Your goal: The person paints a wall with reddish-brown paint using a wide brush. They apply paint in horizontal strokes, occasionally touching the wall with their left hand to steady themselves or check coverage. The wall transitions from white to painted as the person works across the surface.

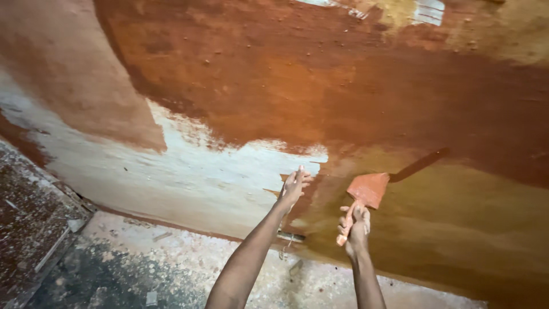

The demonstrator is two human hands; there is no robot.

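My right hand [357, 224] grips the handle of a flat trowel [368, 190] smeared with orange-red plaster; its blade lies against the wall. My left hand [294, 186] is raised beside it, fingers together, touching the wall at the edge of the wet coat. It may hold a thin flat piece, but that is hard to tell. The wall [343, 91] carries a dark reddish-brown wet coat above and a yellowish-brown patch [452, 223] around and right of the trowel.
A bare whitish area of wall [189, 171] lies left of my left hand. Below runs a speckled floor [143, 269] with plaster splashes and small debris. A dark speckled surface [28, 217] stands at the far left.
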